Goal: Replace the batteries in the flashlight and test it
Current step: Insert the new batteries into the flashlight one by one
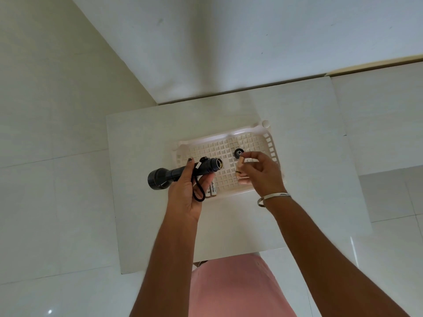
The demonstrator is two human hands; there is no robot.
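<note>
Flashlight (169,175) is held roughly level in the left hand (186,195), long axis running left to right. The lens head is out to the left and the open threaded tail end points right, toward the right hand (263,173). Left fingers are curled round the barrel, and the black wrist cord (198,191) hangs below the palm. Right hand is just beside the open end and the nearer of the two to it. It pinches a pale cylinder (241,167) between thumb and fingertips (a battery, in all likelihood; polarity marks not legible). Tail cap (238,153) rests apart in the white basket (272,147). Two further batteries (211,190) lie at the basket's near-left corner, partly under the left hand. Assessment: insertion requires the cylinder turned in line with the barrel axis and fed leftward.
</note>
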